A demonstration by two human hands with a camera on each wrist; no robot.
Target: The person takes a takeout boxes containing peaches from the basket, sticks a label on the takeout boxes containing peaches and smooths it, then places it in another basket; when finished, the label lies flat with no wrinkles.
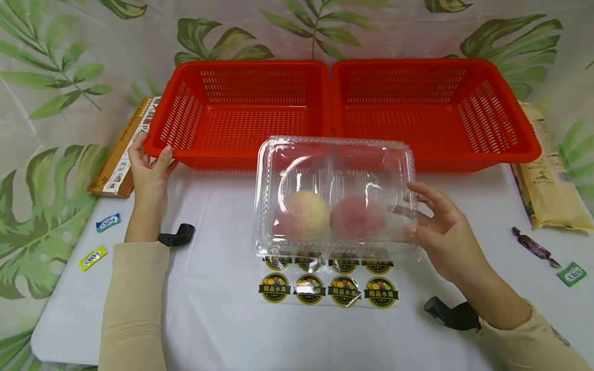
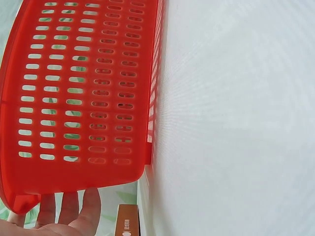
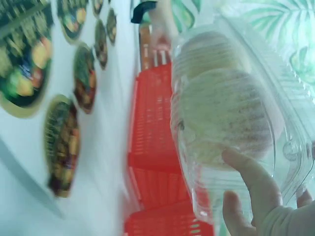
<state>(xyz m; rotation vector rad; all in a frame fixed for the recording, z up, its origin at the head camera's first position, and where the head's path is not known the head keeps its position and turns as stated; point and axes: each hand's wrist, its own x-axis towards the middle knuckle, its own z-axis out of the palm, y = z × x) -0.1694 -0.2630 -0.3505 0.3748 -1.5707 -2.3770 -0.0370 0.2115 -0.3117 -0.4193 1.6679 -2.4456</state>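
My right hand (image 1: pixel 445 237) grips the right edge of a clear plastic clamshell box (image 1: pixel 331 178), held up over the sticker sheet in front of the baskets. Two round fruits that look like peaches lie inside, one yellowish peach (image 1: pixel 308 212) and one pinker peach (image 1: pixel 358 216). In the right wrist view, the fingers (image 3: pixel 258 184) press against the box's side. My left hand (image 1: pixel 150 178) holds the front left corner of the left red basket (image 1: pixel 236 161); the left wrist view shows its fingers (image 2: pixel 91 211) beneath the rim, outside the slotted wall.
A right red basket (image 1: pixel 464 161) adjoins the left one. Round fruit labels on a sticker sheet (image 1: pixel 328 292) lie below the box. A brown carton (image 1: pixel 122 149) flanks the left basket, a tan packet (image 1: pixel 552 180) the right. Small wrapped candies, including a green one (image 1: pixel 572 274), lie at both sides.
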